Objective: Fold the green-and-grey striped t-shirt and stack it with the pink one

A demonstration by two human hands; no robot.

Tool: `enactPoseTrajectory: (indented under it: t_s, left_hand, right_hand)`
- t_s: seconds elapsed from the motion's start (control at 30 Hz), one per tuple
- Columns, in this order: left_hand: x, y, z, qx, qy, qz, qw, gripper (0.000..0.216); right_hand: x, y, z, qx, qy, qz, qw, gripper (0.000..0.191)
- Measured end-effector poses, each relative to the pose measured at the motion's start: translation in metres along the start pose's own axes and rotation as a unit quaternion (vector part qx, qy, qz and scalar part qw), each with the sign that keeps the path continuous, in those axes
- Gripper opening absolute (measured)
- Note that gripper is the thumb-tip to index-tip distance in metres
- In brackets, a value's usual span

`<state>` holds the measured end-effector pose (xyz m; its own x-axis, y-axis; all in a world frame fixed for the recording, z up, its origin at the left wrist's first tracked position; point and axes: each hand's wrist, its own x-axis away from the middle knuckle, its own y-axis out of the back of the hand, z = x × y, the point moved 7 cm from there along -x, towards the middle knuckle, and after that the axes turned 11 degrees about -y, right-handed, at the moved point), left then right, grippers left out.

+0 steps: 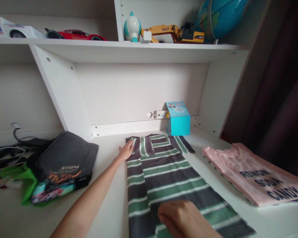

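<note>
L hand (126,152) is stretched out, fingers laid fairly flat on the far left corner of a striped shirt (164,175), near the collar end; nothing is gripped, as far as can be seen. R hand (181,218) is pressed palm-down on the near part of the same shirt, fingers partly curled, nothing held. The shirt, w/ grey, green & white stripes, is spread lengthwise on the white desk (109,205), folded in at the sides, approx. centred in front of the person. Just beyond its far end a small blue box (178,119) is stood against the back panel, beside a socket strip (160,114). To the right, well apart from the R hand, a folded pink shirt (255,175) w/ dark lettering is laid. To the left a stack of folded clothes (62,168) is seen, dark top w/ orange print uppermost, w/ cables (5,152) behind it. On the shelf above, toy cars (74,34), a yellow excavator (173,33) & a globe (221,16) are kept
</note>
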<state>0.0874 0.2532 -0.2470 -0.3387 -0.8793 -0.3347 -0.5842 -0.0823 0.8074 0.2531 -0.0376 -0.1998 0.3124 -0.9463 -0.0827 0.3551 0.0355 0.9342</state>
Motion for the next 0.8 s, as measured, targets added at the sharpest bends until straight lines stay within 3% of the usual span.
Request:
enactPoseTrajectory:
  t_s: [0.17, 0.27, 0.37, 0.53, 0.8]
  left_hand:
    - [-0.003, -0.003, -0.001, -0.098, -0.003, 0.038, 0.995, 0.051]
    - [-0.002, -0.004, -0.002, -0.131, 0.006, 0.058, 0.990, 0.051]
    - [-0.002, -0.005, -0.002, -0.156, 0.013, 0.079, 0.985, 0.051]
    - [-0.002, -0.008, -0.003, -0.168, 0.020, 0.098, 0.981, 0.052]
    - [-0.002, -0.007, -0.006, -0.151, 0.022, 0.095, 0.984, 0.052]
  right_hand:
    - [-0.098, 0.046, -0.047, 0.026, -0.137, 0.008, 0.990, 0.016]
    - [-0.162, 0.044, -0.082, 0.023, -0.222, -0.017, 0.975, 0.024]
    - [-0.203, 0.027, -0.100, 0.012, -0.287, -0.055, 0.956, 0.029]
    - [-0.222, 0.001, -0.097, -0.006, -0.329, -0.112, 0.938, 0.032]
    - [-0.226, -0.004, -0.090, -0.003, -0.281, -0.144, 0.949, 0.029]
